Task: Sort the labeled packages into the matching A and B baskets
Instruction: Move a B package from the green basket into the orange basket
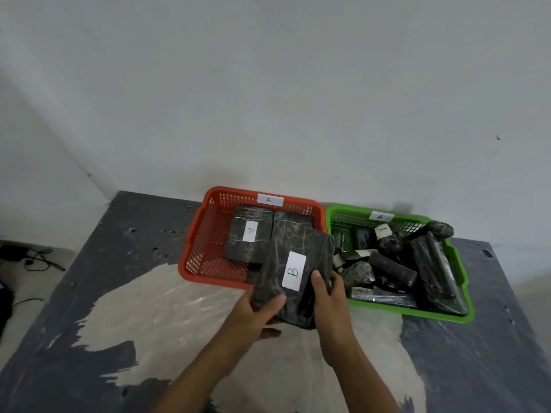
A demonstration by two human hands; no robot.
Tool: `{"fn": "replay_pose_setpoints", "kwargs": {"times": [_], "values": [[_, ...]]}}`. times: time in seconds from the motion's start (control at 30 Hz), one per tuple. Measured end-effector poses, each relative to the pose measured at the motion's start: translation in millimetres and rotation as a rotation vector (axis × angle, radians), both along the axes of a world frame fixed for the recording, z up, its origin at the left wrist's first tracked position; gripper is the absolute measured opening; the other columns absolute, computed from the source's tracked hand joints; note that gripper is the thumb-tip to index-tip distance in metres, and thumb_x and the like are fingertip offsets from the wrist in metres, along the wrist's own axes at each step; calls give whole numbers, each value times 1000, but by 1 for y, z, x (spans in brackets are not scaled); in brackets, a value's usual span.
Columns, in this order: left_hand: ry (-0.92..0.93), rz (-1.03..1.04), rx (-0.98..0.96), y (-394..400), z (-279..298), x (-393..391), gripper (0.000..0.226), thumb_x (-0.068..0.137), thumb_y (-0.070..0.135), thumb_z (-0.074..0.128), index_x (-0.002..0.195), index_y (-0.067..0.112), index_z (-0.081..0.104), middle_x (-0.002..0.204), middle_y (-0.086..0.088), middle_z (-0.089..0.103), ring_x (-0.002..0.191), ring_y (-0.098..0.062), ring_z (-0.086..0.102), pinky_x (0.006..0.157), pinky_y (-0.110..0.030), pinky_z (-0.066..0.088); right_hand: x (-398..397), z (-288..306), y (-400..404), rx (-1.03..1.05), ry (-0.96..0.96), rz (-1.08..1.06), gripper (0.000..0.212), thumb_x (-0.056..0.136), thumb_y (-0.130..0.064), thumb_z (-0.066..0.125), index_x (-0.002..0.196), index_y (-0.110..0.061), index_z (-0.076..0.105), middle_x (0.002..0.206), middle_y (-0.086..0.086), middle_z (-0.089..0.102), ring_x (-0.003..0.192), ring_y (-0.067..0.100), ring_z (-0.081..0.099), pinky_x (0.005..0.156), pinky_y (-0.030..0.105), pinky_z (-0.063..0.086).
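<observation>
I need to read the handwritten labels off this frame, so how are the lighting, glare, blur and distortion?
Head view: soft, even light, faint shadows; shiny black plastic-wrapped packages in the green plastic basket glint; wide-angle lens bends the grey table's edges; slight softness, yet the B on the flat black wrapped package, gripped by left hand and right hand, reads clearly.

A bare workroom or storeroom is suggested by a plain white wall [268, 84], a worn, paint-stripped table [104, 293] and loose cables [38, 259] on the floor.
</observation>
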State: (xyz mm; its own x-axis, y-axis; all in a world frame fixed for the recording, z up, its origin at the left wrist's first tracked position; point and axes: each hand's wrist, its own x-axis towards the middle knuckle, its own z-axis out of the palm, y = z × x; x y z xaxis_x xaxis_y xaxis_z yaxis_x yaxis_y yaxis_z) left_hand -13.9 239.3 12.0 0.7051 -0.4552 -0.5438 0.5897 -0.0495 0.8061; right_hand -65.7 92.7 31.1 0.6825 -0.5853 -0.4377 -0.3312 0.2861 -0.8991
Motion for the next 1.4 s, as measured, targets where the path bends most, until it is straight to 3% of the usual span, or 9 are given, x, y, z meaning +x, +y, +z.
{"fn": "replay_pose_setpoints", "kwargs": {"times": [0.13, 0.23, 0.43, 0.73, 0.9, 1.03, 1.2, 1.3, 1.4], "values": [[5, 121, -49, 22, -10, 13, 53, 76, 31, 81, 125, 22, 63, 114, -3, 76, 100, -22, 75, 79, -38, 62, 5, -8, 26, 111, 8, -24, 29, 102, -31, 56, 130, -31, 48, 122, -7, 66, 107, 11, 67, 89, 38, 58], [-20, 141, -31, 40, -14, 28, 52, 77, 36, 78, 126, 28, 62, 115, 0, 76, 99, -18, 75, 77, -35, 62, 1, -9, 40, 84, 48, 48, 25, 100, -27, 61, 121, -35, 49, 121, -8, 67, 95, 11, 73, 76, 33, 59], [-171, -402, 241, 64, -8, 77, 47, 95, 43, 63, 138, 39, 43, 127, 8, 65, 107, -8, 68, 80, -26, 60, -11, -13, 34, -107, 124, 25, 86, 92, -26, 72, 154, -33, 14, 134, 0, 49, 118, 22, 57, 101, 49, 52], [-243, -779, 323, 50, 1, 128, 86, 84, 66, 65, 156, 39, 27, 154, 12, 42, 137, -15, 45, 116, -42, 38, -15, -20, 10, -75, 144, 143, 42, 103, -22, 53, 139, -45, 50, 126, -5, 65, 109, 13, 68, 77, 25, 58], [-327, -576, 382, 41, -8, 137, 68, 72, 75, 69, 132, 47, 50, 127, 12, 64, 108, -10, 65, 100, -38, 52, -24, -19, 11, -18, 224, 273, 9, 101, -24, 58, 110, -22, 58, 110, 8, 71, 88, 19, 75, 70, 32, 58], [-396, -447, 361, 34, -9, 145, 57, 68, 71, 75, 115, 43, 60, 114, 18, 67, 101, -5, 67, 81, -27, 55, -24, -22, 19, 29, 233, 368, 18, 102, -23, 56, 109, -7, 52, 107, 14, 72, 84, 25, 75, 70, 32, 60], [-333, -184, 323, 20, -15, 140, 56, 86, 56, 69, 128, 31, 42, 114, 17, 63, 106, -9, 64, 85, -29, 50, -7, -28, 18, 11, 159, 156, 11, 103, -19, 55, 110, -10, 55, 104, 15, 72, 80, 22, 76, 65, 30, 59], [-284, -247, 371, 7, -26, 127, 64, 88, 52, 69, 135, 32, 30, 113, 15, 57, 102, -10, 60, 95, -37, 49, 8, -32, 10, -149, 164, 41, 7, 102, -23, 57, 103, -16, 55, 97, 7, 74, 77, 18, 76, 58, 32, 57], [-237, -287, 309, -8, -35, 118, 55, 94, 40, 67, 137, 31, 35, 112, 15, 58, 99, -8, 64, 83, -34, 61, 24, -35, -3, -375, 237, 26, 9, 100, -36, 58, 94, -29, 55, 88, -6, 72, 74, 9, 71, 60, 33, 56]]}}
